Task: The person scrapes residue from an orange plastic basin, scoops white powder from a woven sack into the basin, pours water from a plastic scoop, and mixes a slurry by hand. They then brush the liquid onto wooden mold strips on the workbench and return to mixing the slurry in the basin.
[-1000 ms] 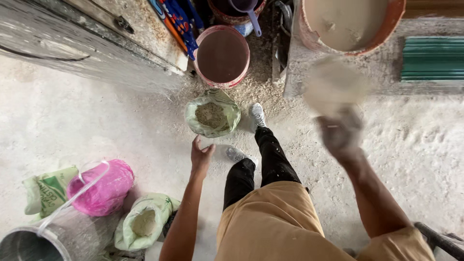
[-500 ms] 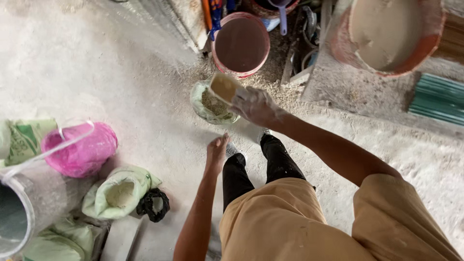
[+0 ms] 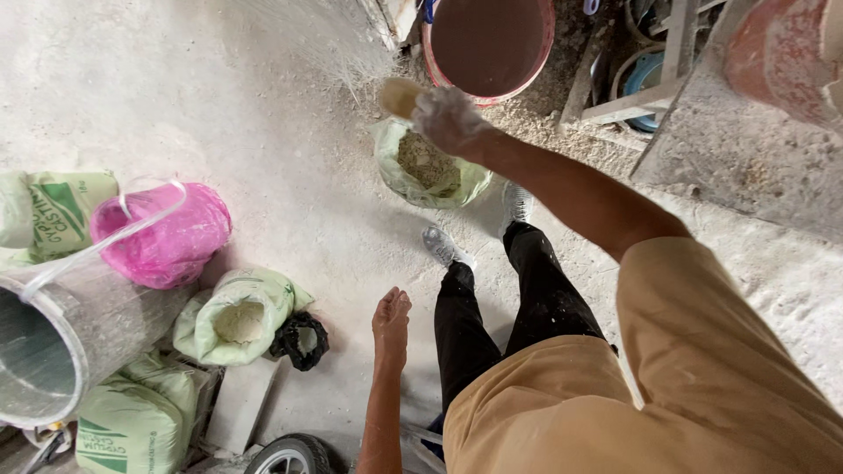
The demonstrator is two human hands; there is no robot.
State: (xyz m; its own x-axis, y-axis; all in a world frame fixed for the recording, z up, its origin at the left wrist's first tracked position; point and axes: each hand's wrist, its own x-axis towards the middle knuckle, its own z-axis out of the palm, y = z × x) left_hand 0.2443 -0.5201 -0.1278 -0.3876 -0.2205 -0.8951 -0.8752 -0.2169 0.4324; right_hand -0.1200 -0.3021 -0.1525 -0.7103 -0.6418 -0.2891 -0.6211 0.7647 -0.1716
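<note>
A small scoop [image 3: 399, 96] is being held in the dusty right hand [image 3: 448, 118], its grip clamped around it, just above the far open green sack [image 3: 428, 167] on the floor. The left hand [image 3: 391, 320] is hanging open, its fingers apart, near 1 white sack [image 3: 237, 316].

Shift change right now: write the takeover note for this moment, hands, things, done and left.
Right hand: dusty with powder, stretched forward, holding a small tan scoop above the far rim of the open green sack of coarse tan material.
Left hand: empty, hanging open beside the left leg, touching nothing.
Things: the sack stands on the floor just ahead of the feet; a red bucket sits right behind it, its inside looking bare.
Done: scoop is in hand at the sack; whether it is loaded cannot be told.
Left: nothing visibly in the red bucket yet.
</note>
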